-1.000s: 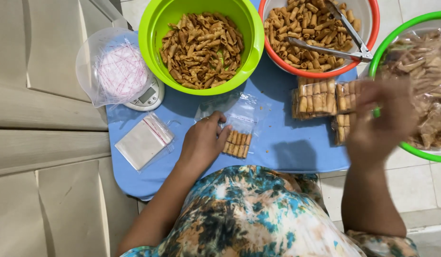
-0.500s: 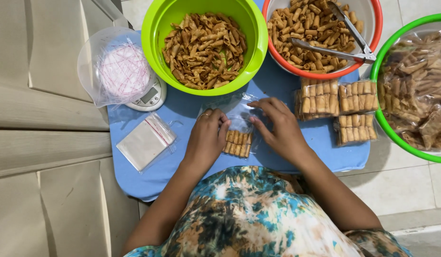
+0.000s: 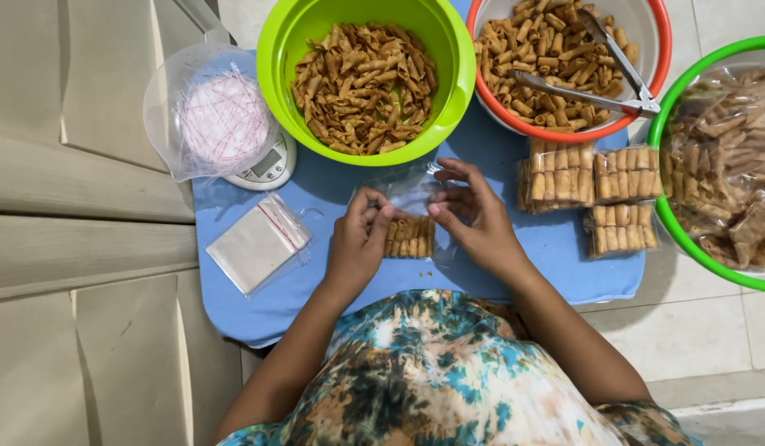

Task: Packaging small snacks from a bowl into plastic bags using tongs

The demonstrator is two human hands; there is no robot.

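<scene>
The left hand and the right hand are together over the blue desk, and both grasp one small clear bag between them. The fingers of each hand pinch the upper part of the bag from its own side, and a row of brown rolled snacks lies in the lower part, between the two hands. Just to the right of the right hand lie three filled bags of the same snacks, close to each other on the desk. To the left of the left hand lies a flat stack of empty bags. Farther from the hands on that side stands a small kitchen scale, and a clear plastic bag covers it partly. Beyond the hands stands a green bowl full of snacks, and beside it a white bowl with red rim that holds snacks and metal tongs. Far to the right another green-rimmed bowl holds packed bags.
</scene>
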